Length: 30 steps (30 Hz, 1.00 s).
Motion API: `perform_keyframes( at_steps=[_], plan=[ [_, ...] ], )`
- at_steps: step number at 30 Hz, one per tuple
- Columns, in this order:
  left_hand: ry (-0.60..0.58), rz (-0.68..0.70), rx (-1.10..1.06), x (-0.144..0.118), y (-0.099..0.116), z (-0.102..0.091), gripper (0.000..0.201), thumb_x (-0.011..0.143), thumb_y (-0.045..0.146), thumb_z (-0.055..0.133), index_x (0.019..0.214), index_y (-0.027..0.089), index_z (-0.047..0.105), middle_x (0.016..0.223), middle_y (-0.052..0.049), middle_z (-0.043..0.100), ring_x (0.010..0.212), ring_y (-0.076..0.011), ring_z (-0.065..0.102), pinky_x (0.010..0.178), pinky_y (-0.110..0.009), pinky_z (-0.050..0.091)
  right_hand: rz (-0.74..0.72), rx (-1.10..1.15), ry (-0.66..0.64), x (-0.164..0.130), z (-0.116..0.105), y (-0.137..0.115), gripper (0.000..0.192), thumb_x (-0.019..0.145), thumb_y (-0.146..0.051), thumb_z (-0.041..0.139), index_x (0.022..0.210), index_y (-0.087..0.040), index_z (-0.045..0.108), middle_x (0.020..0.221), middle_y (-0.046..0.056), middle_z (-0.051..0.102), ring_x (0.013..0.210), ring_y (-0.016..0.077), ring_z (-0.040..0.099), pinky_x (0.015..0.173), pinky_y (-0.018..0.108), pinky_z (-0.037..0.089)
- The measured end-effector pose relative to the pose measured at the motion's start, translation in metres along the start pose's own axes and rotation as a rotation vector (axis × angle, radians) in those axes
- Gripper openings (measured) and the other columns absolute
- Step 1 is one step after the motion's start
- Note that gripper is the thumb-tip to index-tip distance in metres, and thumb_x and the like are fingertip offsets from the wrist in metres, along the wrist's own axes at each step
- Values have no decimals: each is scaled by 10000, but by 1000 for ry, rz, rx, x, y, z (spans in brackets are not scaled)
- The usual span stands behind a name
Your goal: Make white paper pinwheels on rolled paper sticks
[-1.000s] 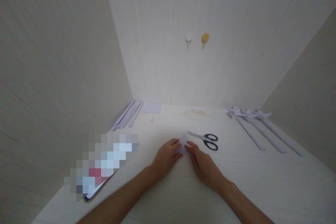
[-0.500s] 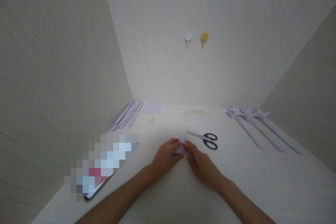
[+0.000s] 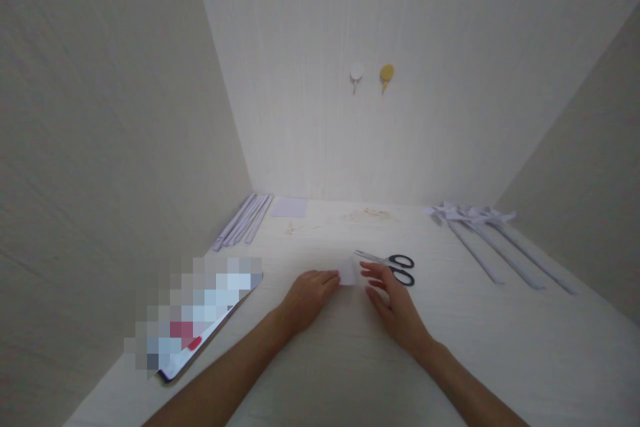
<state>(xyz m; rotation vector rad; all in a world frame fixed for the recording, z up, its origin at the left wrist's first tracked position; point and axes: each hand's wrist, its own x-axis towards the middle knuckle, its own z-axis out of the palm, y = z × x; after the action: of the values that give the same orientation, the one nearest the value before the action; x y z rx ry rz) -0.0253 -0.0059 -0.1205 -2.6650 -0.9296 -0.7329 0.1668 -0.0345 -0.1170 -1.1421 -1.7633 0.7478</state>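
Note:
A small pale lilac piece of paper (image 3: pixel 347 274) lies on the white table in front of me. My left hand (image 3: pixel 307 298) grips it by its left edge, the fingers close together. Just to the right of the paper is my right hand (image 3: pixel 398 312), open and apart from it, with its fingers spread. Beyond that hand, scissors with black handles (image 3: pixel 388 261) lie on the table, the blades pointing left. The right fingers partly cover the view of the lower handle.
Folded paper strips (image 3: pixel 245 220) and a lilac paper sheet (image 3: pixel 289 207) lie at the back left. Paper flowers (image 3: pixel 467 213) on long stems (image 3: pixel 510 257) rest at the right. A blurred-out tablet or phone (image 3: pixel 220 313) lies left. Two hooks (image 3: pixel 387 72) hang on the wall.
My right hand has let go of the paper and moved right, its fingers spreading. My left hand stays at the paper's left edge, and more of the paper shows.

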Motion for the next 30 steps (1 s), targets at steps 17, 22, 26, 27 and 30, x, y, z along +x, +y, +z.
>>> perform_keyframes(
  at_steps=[17,22,26,27,30],
  plan=[
    [362,269,-9,3,21,-22,162,763,89,458,893,90,554,947,-83,633,987,-169,522,744,-257,457,351,329,-90,1,6,-10,320,672,-443,520,568,-140,539,503,-25,481,486,92,417,456,202,311],
    [320,163,-3,5,22,-15,280,764,158,479,1036,91,483,1092,-128,551,1136,-206,380,847,-328,415,369,344,-30,2,5,-4,295,669,-409,536,576,-129,549,528,-8,509,503,96,430,488,208,327],
    [297,44,-43,5,20,-8,468,753,293,492,1149,72,379,1154,-183,485,1158,-221,348,867,-365,401,355,299,-19,3,5,0,292,662,-406,544,576,-128,559,503,-13,491,487,93,418,474,204,321],
    [287,29,-59,5,20,-7,485,751,308,489,1160,77,367,1157,-183,481,1145,-214,367,861,-356,407,353,297,-18,3,5,-1,286,661,-403,548,582,-128,562,501,-15,485,486,92,414,470,203,317],
    [264,-3,-107,4,19,-4,499,749,326,485,1175,103,352,1159,-173,482,1090,-195,432,834,-328,430,363,308,-16,2,4,-3,272,660,-392,556,574,-133,546,504,-21,463,484,86,399,459,200,304]
  ],
)
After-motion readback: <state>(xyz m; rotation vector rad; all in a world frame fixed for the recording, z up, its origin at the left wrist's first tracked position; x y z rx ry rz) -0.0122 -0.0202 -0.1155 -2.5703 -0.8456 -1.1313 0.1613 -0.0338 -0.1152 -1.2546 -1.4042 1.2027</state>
